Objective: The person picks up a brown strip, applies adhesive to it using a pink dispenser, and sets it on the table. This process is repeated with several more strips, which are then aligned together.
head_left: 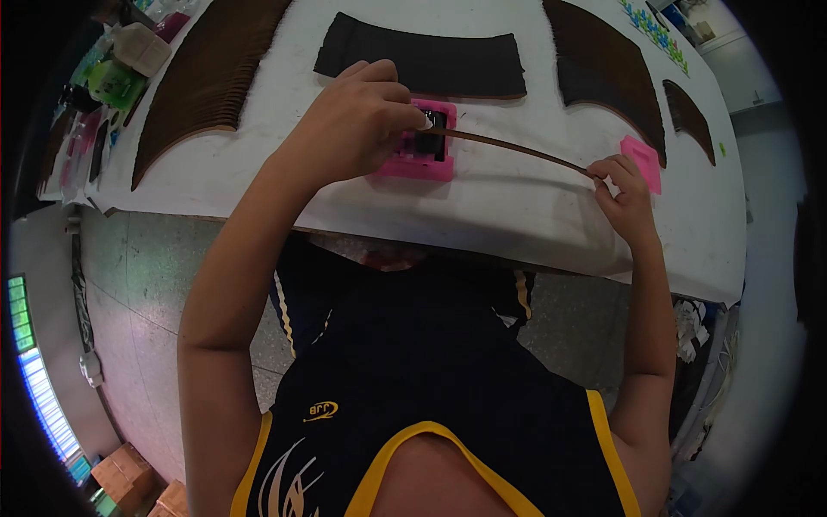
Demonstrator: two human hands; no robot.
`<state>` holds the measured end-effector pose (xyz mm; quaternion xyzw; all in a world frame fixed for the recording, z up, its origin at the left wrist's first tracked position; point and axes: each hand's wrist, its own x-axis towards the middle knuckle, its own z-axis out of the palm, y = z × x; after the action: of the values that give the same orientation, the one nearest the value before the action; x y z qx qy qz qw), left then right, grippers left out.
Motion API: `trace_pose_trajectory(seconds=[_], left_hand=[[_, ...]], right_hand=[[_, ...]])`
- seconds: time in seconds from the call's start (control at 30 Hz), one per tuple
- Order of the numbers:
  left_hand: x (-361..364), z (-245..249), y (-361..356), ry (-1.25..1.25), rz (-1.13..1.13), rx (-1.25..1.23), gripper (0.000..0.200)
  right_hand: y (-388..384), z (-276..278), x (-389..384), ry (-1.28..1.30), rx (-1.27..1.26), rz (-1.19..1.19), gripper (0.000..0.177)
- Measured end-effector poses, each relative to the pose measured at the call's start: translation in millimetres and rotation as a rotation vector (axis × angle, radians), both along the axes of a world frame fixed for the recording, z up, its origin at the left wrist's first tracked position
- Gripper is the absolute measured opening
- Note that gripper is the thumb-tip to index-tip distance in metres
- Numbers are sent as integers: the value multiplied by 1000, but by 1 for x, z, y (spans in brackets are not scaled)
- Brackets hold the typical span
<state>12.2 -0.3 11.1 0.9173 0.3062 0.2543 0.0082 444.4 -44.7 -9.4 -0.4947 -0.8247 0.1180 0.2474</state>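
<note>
A thin, dark brown strip [517, 147] spans between my two hands above the white-covered table. My right hand [626, 196] pinches its right end between thumb and fingers. My left hand [366, 121] is closed near the left end, with a small white piece [425, 122] at its fingertips against the strip. Under the left fingertips stands a pink holder [439, 170] with a small black container [428, 145] in it, partly hidden by the hand. Just behind my right hand lies a flat pink piece [646, 164].
Similar dark strips lie side by side in a left group [207, 73], a right group [603, 65] and a small far-right group [689, 121]. A black curved panel [422, 60] lies behind my hands. A green bottle [115, 84] and other items crowd the left edge.
</note>
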Motion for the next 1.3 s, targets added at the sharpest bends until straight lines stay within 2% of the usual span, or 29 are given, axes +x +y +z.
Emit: trace_pose_trajectory(seconds=[0.17, 0.27, 0.33, 0.37, 0.43, 0.47, 0.5, 0.53, 0.57, 0.63, 0.67, 0.73, 0.8, 0.83, 0.9, 0.93, 1.0, 1.07, 1.13, 1.2, 1.23, 1.3], left_hand=[[6, 2, 3, 1, -20, 10, 24], [13, 4, 7, -96, -86, -1, 25], [19, 12, 8, -199, -95, -166, 17], [22, 20, 6, -201, -93, -161, 17], [26, 37, 0, -310, 51, -600, 10], [25, 35, 4, -312, 52, -592, 10], [25, 33, 10, -450, -48, -828, 12], [23, 32, 14, -585, -154, -1064, 14], [20, 32, 16, -585, -155, -1055, 14], [14, 42, 16, -674, -175, -1300, 17], [12, 41, 18, -673, -174, -1290, 17], [9, 35, 20, -846, -235, -1488, 17], [4, 36, 18, -925, -222, -1553, 15], [2, 36, 18, -1005, -210, -1628, 14], [-6, 30, 23, -1005, -227, -1649, 14], [-10, 26, 25, -1003, -246, -1682, 13], [-16, 21, 28, -1071, -249, -1695, 13], [-19, 20, 29, -1137, -257, -1708, 13], [-20, 23, 28, -1256, -158, -1697, 13], [-26, 15, 36, -1275, -210, -1713, 14], [-28, 13, 40, -1292, -261, -1741, 14], [-31, 12, 45, -1312, -267, -1732, 15]], right_hand=[[-1, 3, 5, 5, 8, -26, 19], [0, 12, 18, 11, 33, -51, 18], [1, 23, 33, 17, 45, -57, 17], [1, 30, 42, 76, -42, -74, 19], [-1, 41, 54, 133, -122, -88, 21], [-3, 45, 58, 265, -205, -117, 22], [-4, 50, 60, 399, -287, -145, 23], [-4, 54, 59, 400, -279, -141, 23], [-4, 58, 59, 490, -316, -111, 20], [-3, 60, 61, 581, -345, -72, 18], [-2, 57, 64, 634, -436, -24, 15], [0, 51, 63, 686, -522, 33, 12], [2, 46, 58, 902, -771, 109, 10], [2, 42, 55, 901, -767, 118, 10], [5, 35, 45, 1121, -894, 199, 10], [4, 35, 38, 1118, -891, 211, 10], [3, 37, 21, 1468, -1007, 216, 11], [3, 35, 7, 1561, -978, 237, 13], [8, 32, -6, 1654, -946, 256, 15], [13, 28, -18, 1780, -875, 358, 29], [17, 26, -24, 1778, -861, 362, 29], [27, 23, -32, 1815, -778, 480, 47]])
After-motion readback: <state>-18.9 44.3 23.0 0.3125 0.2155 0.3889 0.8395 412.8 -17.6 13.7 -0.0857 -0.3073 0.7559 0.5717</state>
